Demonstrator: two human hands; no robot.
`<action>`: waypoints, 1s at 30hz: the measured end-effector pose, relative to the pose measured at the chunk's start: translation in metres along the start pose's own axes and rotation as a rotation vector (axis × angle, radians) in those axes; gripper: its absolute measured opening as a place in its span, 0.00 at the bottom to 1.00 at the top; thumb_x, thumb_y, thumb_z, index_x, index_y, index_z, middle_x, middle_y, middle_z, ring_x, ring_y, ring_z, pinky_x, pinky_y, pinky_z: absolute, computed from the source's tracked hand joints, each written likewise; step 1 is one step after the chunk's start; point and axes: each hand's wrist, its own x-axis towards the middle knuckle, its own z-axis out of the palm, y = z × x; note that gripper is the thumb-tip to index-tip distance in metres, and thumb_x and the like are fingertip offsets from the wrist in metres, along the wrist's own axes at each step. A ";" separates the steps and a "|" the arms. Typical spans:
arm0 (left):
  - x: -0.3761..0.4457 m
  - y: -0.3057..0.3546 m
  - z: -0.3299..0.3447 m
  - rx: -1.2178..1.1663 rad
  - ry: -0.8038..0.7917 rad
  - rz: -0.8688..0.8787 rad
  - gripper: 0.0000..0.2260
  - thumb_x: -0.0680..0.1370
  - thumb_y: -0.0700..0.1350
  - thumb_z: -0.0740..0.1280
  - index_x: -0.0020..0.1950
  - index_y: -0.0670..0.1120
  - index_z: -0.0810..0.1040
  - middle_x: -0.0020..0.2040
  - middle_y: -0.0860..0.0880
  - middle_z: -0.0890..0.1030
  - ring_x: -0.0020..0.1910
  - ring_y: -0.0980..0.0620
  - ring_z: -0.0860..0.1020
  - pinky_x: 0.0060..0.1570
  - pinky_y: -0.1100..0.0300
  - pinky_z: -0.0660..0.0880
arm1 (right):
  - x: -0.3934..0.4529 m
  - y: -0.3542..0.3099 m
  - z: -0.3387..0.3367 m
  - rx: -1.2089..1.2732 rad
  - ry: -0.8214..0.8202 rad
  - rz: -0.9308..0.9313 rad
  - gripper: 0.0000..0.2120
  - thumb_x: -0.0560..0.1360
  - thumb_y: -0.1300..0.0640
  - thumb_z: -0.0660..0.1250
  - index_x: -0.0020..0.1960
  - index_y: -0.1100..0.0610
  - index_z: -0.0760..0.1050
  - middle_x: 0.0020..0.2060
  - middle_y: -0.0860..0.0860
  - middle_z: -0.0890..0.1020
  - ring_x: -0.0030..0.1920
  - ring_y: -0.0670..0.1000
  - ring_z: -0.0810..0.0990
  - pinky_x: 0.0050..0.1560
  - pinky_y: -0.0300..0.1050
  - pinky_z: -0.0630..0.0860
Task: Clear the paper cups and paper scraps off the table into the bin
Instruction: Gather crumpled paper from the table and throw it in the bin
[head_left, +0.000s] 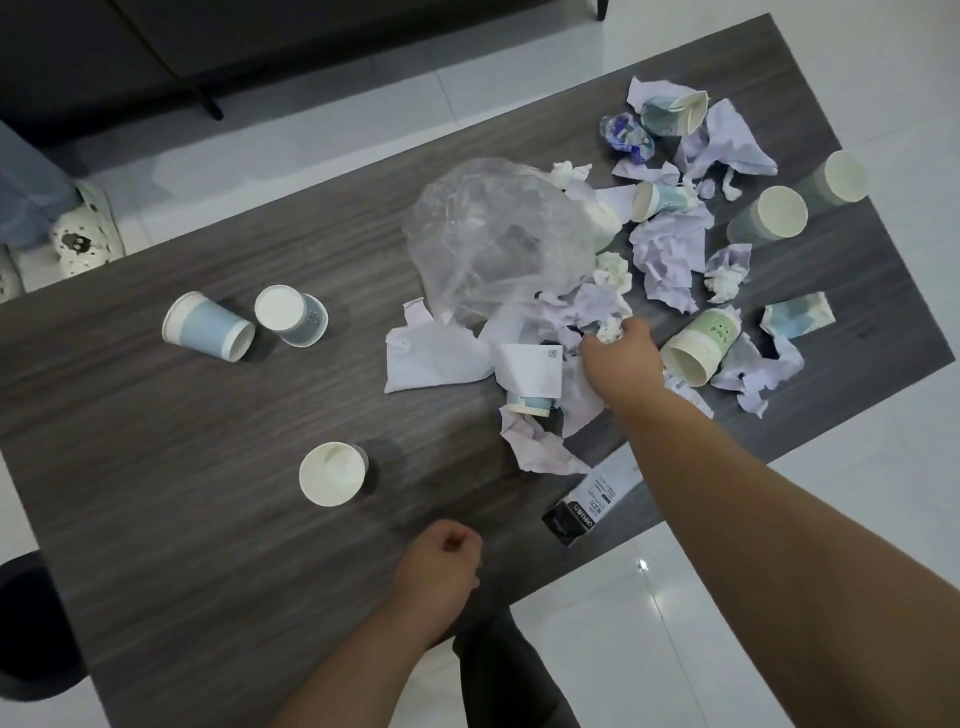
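Note:
My right hand (621, 351) reaches into the pile of paper scraps and grips a small crumpled white wad (609, 329). My left hand (441, 564) rests on the dark wood table (182, 519) near its front edge, fingers curled into a fist with nothing in it. A clear plastic bag (493, 239) lies crumpled mid-table. A blue paper cup (208, 326) lies on its side at the left beside an upside-down cup (291, 314). An upright white cup (332, 473) stands nearer me. A green cup (701, 345) lies right of my right hand.
Two upright cups (774, 213) (836, 179) stand at the far right among lilac paper scraps (670, 254). A black-and-white box (592, 499) overhangs the table's near edge. A dark round bin (31, 623) sits at the lower left. Someone's spotted slipper (83, 234) is on the floor, far left.

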 end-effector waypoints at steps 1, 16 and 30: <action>-0.001 0.005 0.000 -0.008 -0.011 0.001 0.08 0.83 0.46 0.67 0.47 0.54 0.84 0.42 0.49 0.87 0.37 0.51 0.85 0.37 0.57 0.78 | -0.003 -0.002 -0.004 0.025 0.011 -0.010 0.12 0.79 0.50 0.67 0.60 0.50 0.69 0.41 0.43 0.75 0.47 0.55 0.78 0.46 0.45 0.69; -0.065 0.122 0.016 -0.684 -0.678 -0.097 0.36 0.67 0.78 0.74 0.69 0.60 0.83 0.72 0.45 0.82 0.69 0.32 0.81 0.60 0.31 0.82 | -0.140 -0.001 -0.062 0.265 0.134 -0.180 0.10 0.76 0.48 0.71 0.55 0.39 0.73 0.42 0.32 0.82 0.39 0.36 0.82 0.35 0.32 0.71; -0.043 0.131 0.004 -0.725 -0.322 -0.053 0.20 0.82 0.51 0.72 0.70 0.41 0.82 0.60 0.41 0.87 0.62 0.39 0.87 0.51 0.50 0.85 | -0.179 0.009 -0.012 -0.065 -0.154 -0.564 0.17 0.79 0.42 0.57 0.47 0.51 0.79 0.50 0.46 0.75 0.54 0.51 0.74 0.57 0.57 0.73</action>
